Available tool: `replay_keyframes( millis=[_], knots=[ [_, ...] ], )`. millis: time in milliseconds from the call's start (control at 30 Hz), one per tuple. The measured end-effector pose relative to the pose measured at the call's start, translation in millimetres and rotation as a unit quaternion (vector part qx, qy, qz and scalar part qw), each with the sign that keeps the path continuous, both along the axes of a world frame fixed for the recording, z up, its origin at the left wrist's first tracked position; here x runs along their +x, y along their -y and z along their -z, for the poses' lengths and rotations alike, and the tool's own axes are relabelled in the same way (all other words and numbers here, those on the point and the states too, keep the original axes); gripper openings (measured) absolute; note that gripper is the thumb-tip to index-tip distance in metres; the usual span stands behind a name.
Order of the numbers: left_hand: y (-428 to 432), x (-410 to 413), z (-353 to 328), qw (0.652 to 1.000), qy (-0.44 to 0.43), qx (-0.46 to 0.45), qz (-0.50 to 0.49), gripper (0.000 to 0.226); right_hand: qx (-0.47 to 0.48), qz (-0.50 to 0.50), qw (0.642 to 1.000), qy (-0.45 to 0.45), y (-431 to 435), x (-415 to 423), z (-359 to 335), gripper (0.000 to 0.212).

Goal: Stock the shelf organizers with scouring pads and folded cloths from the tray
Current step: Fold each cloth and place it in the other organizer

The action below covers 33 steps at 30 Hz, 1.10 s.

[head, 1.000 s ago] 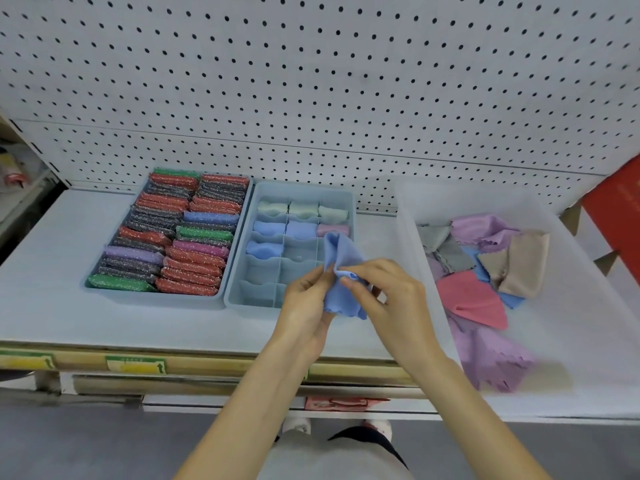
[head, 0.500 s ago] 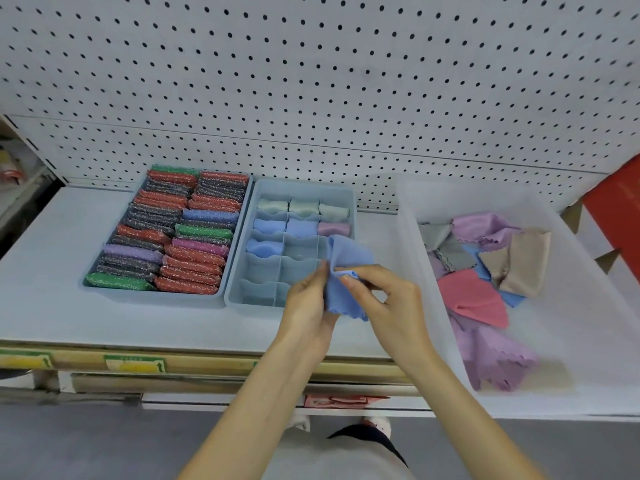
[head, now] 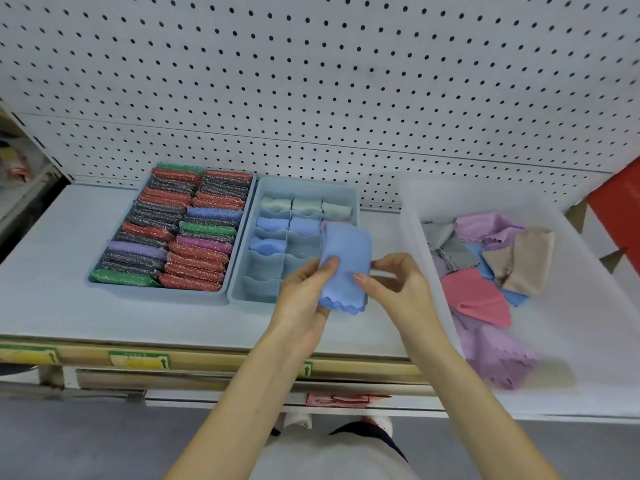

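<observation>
Tray (head: 412,237): right of the right fingers, loose cloths (head: 478,296) inside
Pad organizer (head: 156,294): well left of the left fingers, packed with scouring pads (head: 194,251)
Cloth organizer (head: 242,299): just behind the fingers, folded cloths in its far rows
Blue cloth (head: 346,265): folded, held between both hands
Left hand (head: 304,296): thumb and fingers grip the cloth's left edge
Right hand (head: 398,285): fingertips pinch its right edge

the blue cloth (head: 344,265) hides most of a pink cloth (head: 341,222).
</observation>
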<state>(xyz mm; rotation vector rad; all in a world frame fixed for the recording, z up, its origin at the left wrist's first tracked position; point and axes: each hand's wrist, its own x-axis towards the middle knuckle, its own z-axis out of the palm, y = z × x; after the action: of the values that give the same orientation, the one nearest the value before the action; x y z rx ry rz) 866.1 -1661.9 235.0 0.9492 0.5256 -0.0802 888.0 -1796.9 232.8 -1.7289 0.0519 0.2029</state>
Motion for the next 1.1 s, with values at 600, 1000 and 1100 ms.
replay_keyframes(
  millis=[600,1000,1100],
  knots=[
    [-7,5,-3,0.989,-0.021,0.143,0.018,0.015,0.032,-0.039,0.998,-0.027,2,-5,-4,0.007],
    [3,4,0,0.975,0.013,0.221,0.005,0.021,0.093,-0.02,0.989,-0.112,7,-11,-6,0.013],
    [4,5,0,0.973,0.023,0.231,0.008,0.018,0.098,-0.02,0.988,-0.122,7,-12,-7,0.009]
  ],
)
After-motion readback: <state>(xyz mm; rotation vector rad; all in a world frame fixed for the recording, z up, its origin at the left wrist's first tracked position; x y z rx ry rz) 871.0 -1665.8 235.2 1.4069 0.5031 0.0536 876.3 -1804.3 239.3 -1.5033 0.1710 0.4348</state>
